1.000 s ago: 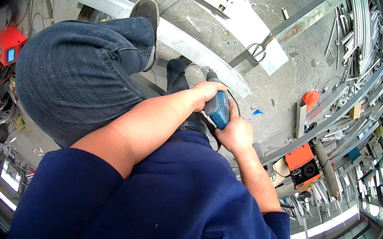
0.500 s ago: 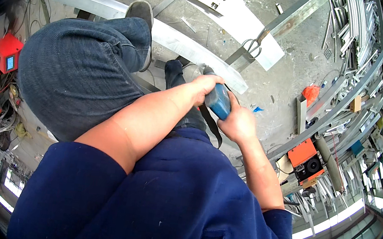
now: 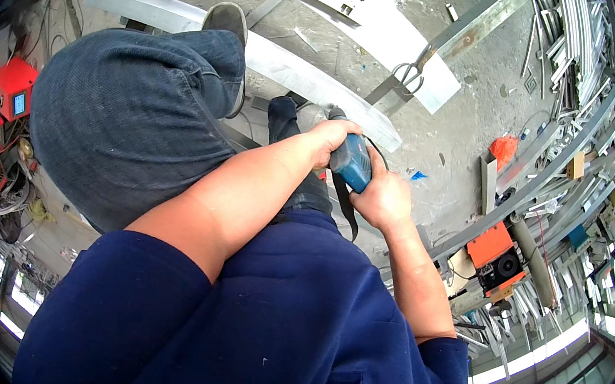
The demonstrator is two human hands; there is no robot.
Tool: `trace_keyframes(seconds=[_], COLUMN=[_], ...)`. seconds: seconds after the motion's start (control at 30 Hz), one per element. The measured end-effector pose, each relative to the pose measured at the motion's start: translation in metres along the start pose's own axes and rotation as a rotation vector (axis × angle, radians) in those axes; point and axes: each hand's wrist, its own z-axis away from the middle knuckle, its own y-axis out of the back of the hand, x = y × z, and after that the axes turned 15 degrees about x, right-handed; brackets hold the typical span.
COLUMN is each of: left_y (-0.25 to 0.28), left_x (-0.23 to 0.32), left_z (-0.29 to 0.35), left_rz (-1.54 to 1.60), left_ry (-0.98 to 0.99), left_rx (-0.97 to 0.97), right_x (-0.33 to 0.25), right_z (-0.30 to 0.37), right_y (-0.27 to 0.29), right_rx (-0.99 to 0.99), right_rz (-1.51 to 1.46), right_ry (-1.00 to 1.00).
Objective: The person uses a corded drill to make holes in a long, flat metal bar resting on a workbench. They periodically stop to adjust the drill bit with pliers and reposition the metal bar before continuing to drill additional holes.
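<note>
A blue power tool, by its shape an angle grinder (image 3: 352,165), is held in both my hands. My left hand (image 3: 327,142) wraps round its front part, and my right hand (image 3: 386,196) grips the rear of its body. The tool's dark head reaches the near edge of a long silver metal beam (image 3: 292,72), close to the beam's right end. Whether the head touches the metal cannot be made out, and its disc is hidden. A dark strap or cord (image 3: 343,204) hangs below the tool. My shoe (image 3: 227,18) rests on the beam farther left.
Beyond lies a wider pale metal panel (image 3: 391,32) with cut-outs, crossing a steel support (image 3: 464,38). Scissor-like metal handles (image 3: 408,79) sit at its near edge. Metal offcuts (image 3: 574,56) and an orange machine (image 3: 493,247) stand right; a red machine (image 3: 14,87) stands left.
</note>
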Motion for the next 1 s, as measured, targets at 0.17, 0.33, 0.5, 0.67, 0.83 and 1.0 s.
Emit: trace_keyframes(seconds=[0.17,0.33,0.5,0.67,0.83,1.0], left_y=[0.005,0.006,0.000,-0.005,-0.001,0.004], left_x=[0.003,0.005,0.005,0.007,0.004,-0.001], left_z=[-0.002,-0.003,-0.007,-0.008,-0.003,-0.006], left_rz=[0.002,0.071,0.034,0.038,0.038,0.047], left_ry=[0.028,0.065,0.045,0.055,0.029,0.033], left_rx=[-0.026,-0.093,-0.057,-0.030,-0.049,-0.056], right_x=[-0.006,-0.007,-0.002,0.001,0.002,0.002], right_z=[-0.005,-0.013,-0.016,-0.020,-0.012,-0.008], right_y=[0.009,0.021,0.020,0.026,0.019,0.009], right_rx=[-0.017,-0.031,-0.044,-0.041,-0.001,0.002], right_rz=[0.024,0.065,0.059,0.052,0.061,0.081], right_ry=[0.018,0.059,0.043,0.063,0.109,0.093])
